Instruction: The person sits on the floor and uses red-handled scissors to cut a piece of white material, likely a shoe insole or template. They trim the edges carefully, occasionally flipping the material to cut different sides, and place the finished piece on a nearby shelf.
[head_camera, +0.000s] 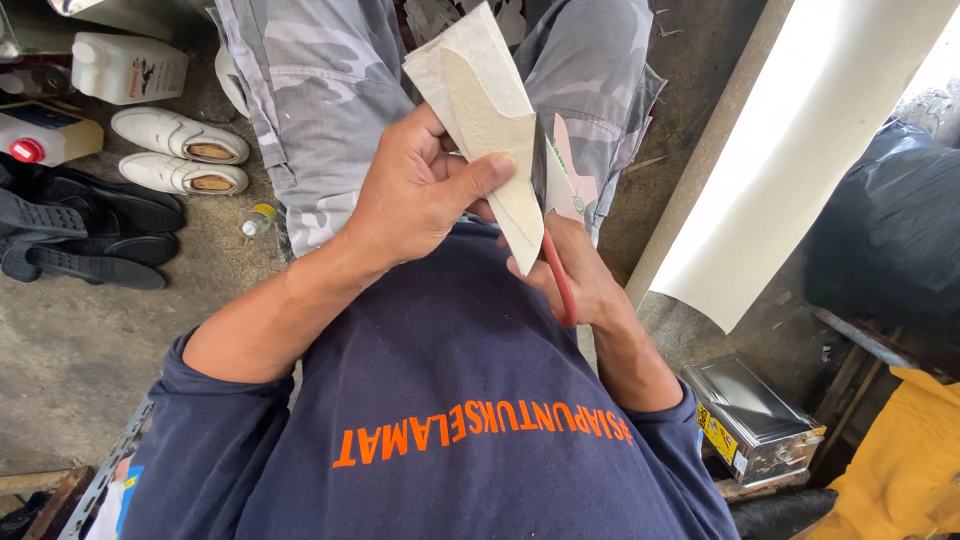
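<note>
Left hand (420, 195) pinches a cream sheet of insole-type material (488, 110) betw. thumb and curled fingers, holding it up over the lap so the long edge faces the blades. Right hand (585, 280) is wrapped around red-handled scissors (558, 275), grip closed on the handle; the dark blade runs up along the sheet's right edge, judged to be mid-cut (blade tips mostly hidden behind the sheet, so how far apart they are can't be told). Sheet is kept raised and taut, prob. so the cut line stays visible and the offcut can drop free.

Around, big to small: concrete floor (90, 340) carries everything. A wide white roll of sheet material (790, 170) leans across the upper right, w/ a black plastic bag (890, 240) behind it at the right edge and a yellow cloth (900, 460) in the lower right corner. A shiny metal box (755, 415) sits near the right elbow. At the left edge, black shoes (90, 230) lie soles showing; just above them a pair of white shoes (180, 155). A white jug (130, 68) stands at the top left corner, a red-capped bottle (45, 135) beside it. Small yellow-topped container (258, 220) by the left knee.

Nothing blocks the hands; knees flank the work.
</note>
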